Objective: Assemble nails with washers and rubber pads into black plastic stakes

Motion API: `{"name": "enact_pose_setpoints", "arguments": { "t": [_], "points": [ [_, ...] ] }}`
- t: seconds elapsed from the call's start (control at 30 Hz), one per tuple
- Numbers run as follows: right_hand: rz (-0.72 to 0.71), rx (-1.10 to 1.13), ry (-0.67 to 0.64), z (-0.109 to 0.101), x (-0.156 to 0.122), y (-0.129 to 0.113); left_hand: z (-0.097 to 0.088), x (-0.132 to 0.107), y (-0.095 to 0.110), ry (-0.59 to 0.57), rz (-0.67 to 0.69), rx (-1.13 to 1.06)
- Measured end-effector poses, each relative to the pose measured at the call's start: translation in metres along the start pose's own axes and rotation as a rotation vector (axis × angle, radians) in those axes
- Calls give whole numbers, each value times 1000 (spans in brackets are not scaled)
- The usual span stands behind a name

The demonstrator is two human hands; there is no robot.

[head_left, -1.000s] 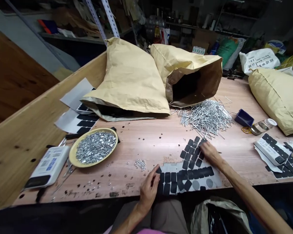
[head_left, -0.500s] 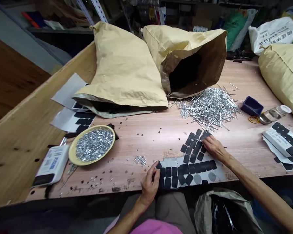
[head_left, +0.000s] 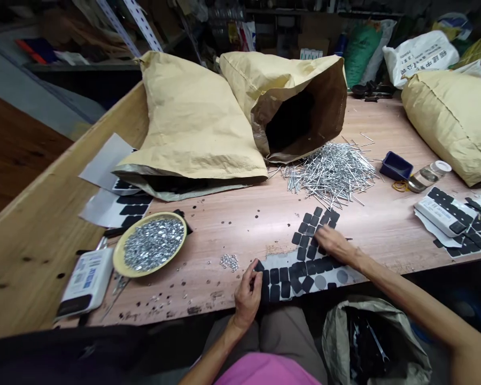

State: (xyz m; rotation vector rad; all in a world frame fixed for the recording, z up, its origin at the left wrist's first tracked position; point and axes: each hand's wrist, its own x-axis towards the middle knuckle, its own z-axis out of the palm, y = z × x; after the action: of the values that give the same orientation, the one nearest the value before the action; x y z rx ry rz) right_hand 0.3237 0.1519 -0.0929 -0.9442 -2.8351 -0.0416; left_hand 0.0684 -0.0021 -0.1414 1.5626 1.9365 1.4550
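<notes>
A white sheet [head_left: 347, 277] covered with black rounded pads [head_left: 309, 234] lies at the table's near edge. My left hand [head_left: 248, 294] pinches the sheet's left corner, fingers curled on a black pad. My right hand [head_left: 332, 243] lies on the pads in the middle of the sheet, fingers bent down on them; whether it grips one I cannot see. Behind the pads sits a heap of silver pins [head_left: 328, 171]. A tiny cluster of small metal rings [head_left: 229, 261] lies just left of the sheet.
A yellow dish [head_left: 122, 267] full of small metal pieces stands at left beside a white device [head_left: 84, 280]. Two tan paper sacks [head_left: 196, 123] lie behind, one open [head_left: 292, 115]. A third sack [head_left: 449, 117], blue tray [head_left: 396, 166], jar and more pad sheets [head_left: 460, 219] are at right.
My right hand has slid left and nearer, from the pads' far right edge onto their middle. My left hand stays at the sheet's corner. The camera has shifted.
</notes>
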Motion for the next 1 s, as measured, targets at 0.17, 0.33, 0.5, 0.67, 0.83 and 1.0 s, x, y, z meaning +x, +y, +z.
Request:
{"name": "enact_pose_setpoints", "arguments": {
  "t": [0.17, 0.33, 0.5, 0.67, 0.83, 1.0],
  "points": [
    [58, 148, -75, -45, -45, -35, -6, 0, -1, -13, -91, -12],
    [443, 313, -306, -96, -135, -59, -11, -1, 0, -35, -152, -91],
    [661, 255, -412, -112, -197, -89, -18, 3, 11, -92, -184, -151],
    [634, 169, -129, -118, -157, -80, -15, 18, 33, -115, -228, -238],
    [447, 238, 165, -86, -46, -33, 18, 62, 55, -78, -186, -414],
    [468, 187, 324, -40, 78, 22, 42, 102, 52, -19, -208, -498]
  ]
}}
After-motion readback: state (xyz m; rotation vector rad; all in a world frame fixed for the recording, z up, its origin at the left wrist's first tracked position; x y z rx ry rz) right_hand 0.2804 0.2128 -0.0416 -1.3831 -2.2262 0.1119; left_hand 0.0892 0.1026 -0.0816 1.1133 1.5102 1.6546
